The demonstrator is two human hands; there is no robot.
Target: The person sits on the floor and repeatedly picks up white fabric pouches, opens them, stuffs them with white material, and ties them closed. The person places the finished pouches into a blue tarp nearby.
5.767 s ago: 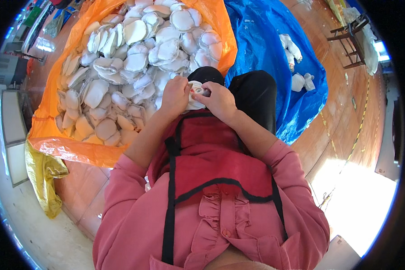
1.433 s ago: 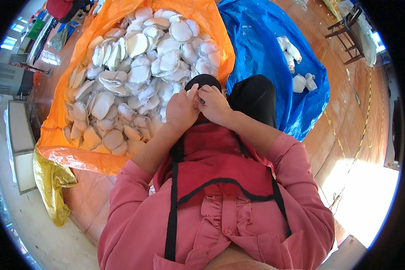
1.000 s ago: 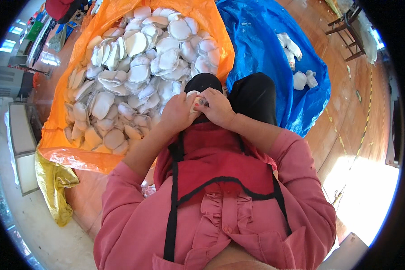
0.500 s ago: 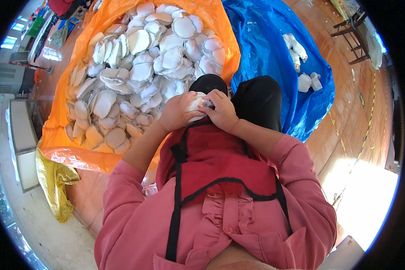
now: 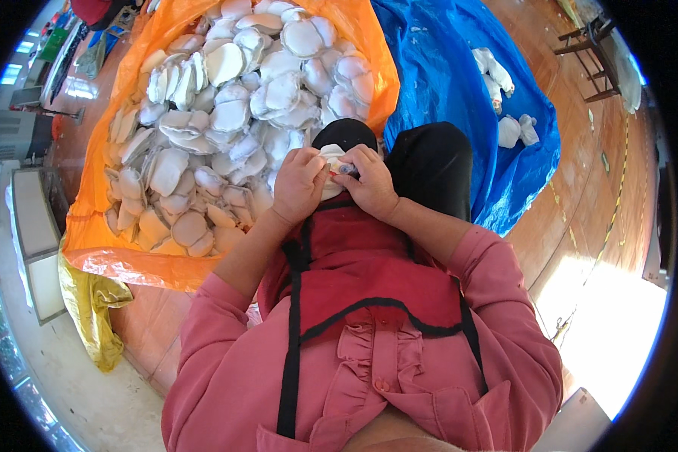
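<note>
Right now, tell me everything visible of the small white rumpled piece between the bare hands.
The white piece, apparently cloth, has a curved far edge, with red showing near its middle. The left hand and right hand grip it from either side, near the left knee in black; full shape hidden.

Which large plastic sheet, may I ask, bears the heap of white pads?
The orange sheet, nearer the left hand; the blue sheet shows only a few white bundles.
</note>
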